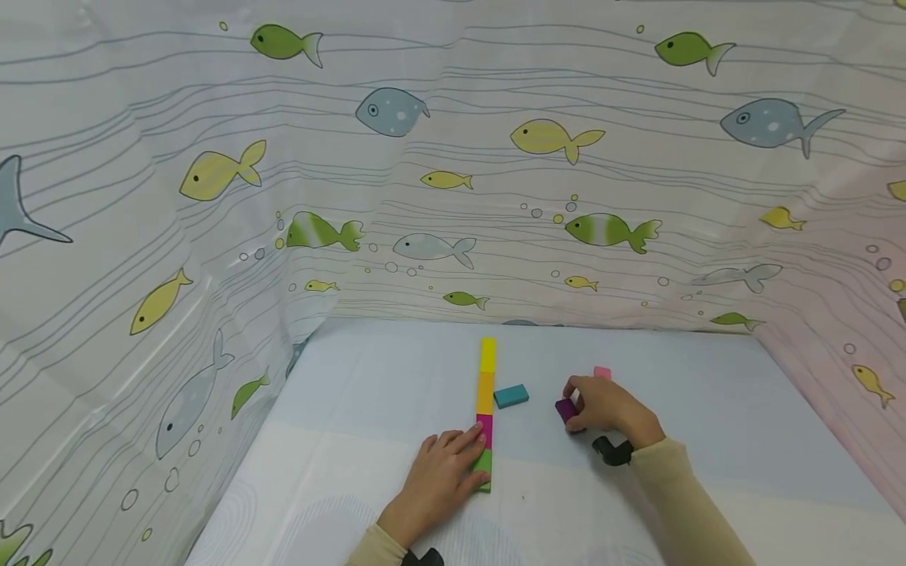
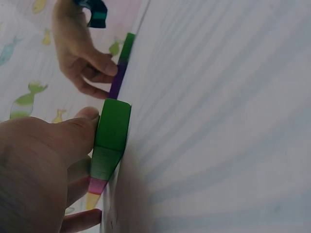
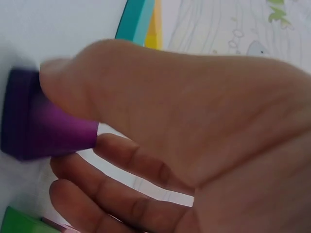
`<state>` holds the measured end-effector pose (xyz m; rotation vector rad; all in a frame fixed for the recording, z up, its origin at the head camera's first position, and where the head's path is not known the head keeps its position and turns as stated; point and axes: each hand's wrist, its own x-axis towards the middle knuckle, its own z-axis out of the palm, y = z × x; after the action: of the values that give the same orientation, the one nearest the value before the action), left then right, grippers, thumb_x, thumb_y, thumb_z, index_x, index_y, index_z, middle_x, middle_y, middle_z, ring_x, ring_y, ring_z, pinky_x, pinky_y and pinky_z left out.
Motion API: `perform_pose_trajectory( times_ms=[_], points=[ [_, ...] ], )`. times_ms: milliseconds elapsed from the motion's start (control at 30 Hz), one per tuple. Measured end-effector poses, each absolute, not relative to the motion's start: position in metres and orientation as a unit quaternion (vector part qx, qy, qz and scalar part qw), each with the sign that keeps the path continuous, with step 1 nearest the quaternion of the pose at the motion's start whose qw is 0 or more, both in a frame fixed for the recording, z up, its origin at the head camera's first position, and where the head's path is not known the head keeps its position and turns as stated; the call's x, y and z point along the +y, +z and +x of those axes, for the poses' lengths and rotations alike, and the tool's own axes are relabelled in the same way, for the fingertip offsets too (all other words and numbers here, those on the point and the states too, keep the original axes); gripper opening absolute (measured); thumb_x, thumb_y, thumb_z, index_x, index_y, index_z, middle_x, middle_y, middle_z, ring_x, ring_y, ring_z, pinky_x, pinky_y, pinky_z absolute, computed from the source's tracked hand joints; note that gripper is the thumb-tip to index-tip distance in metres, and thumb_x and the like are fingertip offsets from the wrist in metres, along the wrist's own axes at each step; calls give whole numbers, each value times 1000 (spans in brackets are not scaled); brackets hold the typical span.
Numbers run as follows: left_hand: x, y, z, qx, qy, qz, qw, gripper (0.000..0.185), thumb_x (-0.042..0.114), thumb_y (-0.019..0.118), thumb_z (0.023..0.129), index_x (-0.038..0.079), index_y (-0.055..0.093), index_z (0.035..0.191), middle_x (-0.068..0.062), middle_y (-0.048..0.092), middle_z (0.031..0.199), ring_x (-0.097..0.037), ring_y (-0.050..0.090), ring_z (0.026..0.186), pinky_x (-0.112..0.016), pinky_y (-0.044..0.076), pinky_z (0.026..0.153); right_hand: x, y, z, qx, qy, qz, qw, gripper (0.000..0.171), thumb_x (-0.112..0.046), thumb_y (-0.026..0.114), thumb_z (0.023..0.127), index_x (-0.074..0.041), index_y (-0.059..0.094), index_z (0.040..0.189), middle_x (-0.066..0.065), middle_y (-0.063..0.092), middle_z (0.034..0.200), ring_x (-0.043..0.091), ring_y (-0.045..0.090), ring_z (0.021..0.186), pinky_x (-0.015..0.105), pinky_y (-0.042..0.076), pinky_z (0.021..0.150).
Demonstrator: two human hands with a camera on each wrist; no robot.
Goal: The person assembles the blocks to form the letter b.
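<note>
A straight row of blocks lies on the pale blue table [image 1: 708, 409]: yellow [image 1: 487, 354], orange [image 1: 485, 393], magenta [image 1: 484, 430] and green [image 1: 484, 472]. My left hand [image 1: 467, 460] lies flat at the row's left side, with straight fingers touching the magenta block and the thumb against the green block [image 2: 112, 136]. To the right, my right hand [image 1: 583, 402] pinches a purple block [image 1: 565, 409] that sits on the table. The right wrist view shows thumb and fingers curled round this purple block [image 3: 39, 126].
A teal block [image 1: 511, 395] lies loose just right of the orange one. A pink block [image 1: 602, 373] sits behind my right hand. A fish-patterned curtain [image 1: 453, 196] walls the table at the back and on both sides.
</note>
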<state>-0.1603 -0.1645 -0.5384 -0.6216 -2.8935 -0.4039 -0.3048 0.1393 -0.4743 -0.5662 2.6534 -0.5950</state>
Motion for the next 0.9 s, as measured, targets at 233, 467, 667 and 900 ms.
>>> perform_pose_trajectory(
  times_ms=[233, 467, 667, 900],
  points=[
    [-165, -538, -160, -965, -139, -209, 75, 55, 49, 66, 102, 17, 65, 147, -1, 58, 158, -25, 60, 130, -60, 50, 104, 138, -479, -308, 940, -220, -193, 173, 46, -11, 89, 83, -5, 66, 122, 8, 72, 100, 21, 64, 89, 45, 60, 84],
    [-164, -538, -160, -966, -140, -205, 77, 55, 48, 67, 102, 17, 65, 148, -1, 57, 158, -25, 60, 130, -60, 49, 105, 138, -483, -312, 942, -231, -196, 145, 38, -7, 87, 83, -3, 69, 116, 10, 72, 104, 22, 64, 91, 45, 61, 85],
    [-164, -537, -161, -968, -141, -198, 63, 56, 48, 66, 102, 18, 63, 149, 0, 56, 160, -25, 59, 132, -60, 48, 108, 136, -486, -315, 943, -233, -201, 127, 30, -4, 85, 84, -4, 70, 110, 9, 71, 102, 22, 62, 90, 45, 60, 85],
    [-164, -538, -160, -967, -138, -202, 67, 56, 49, 66, 102, 18, 64, 148, 0, 57, 159, -24, 59, 131, -59, 49, 106, 133, -489, -315, 938, -250, -218, 104, 30, -4, 82, 87, -1, 72, 114, 10, 74, 104, 22, 64, 93, 48, 59, 90]
  ],
)
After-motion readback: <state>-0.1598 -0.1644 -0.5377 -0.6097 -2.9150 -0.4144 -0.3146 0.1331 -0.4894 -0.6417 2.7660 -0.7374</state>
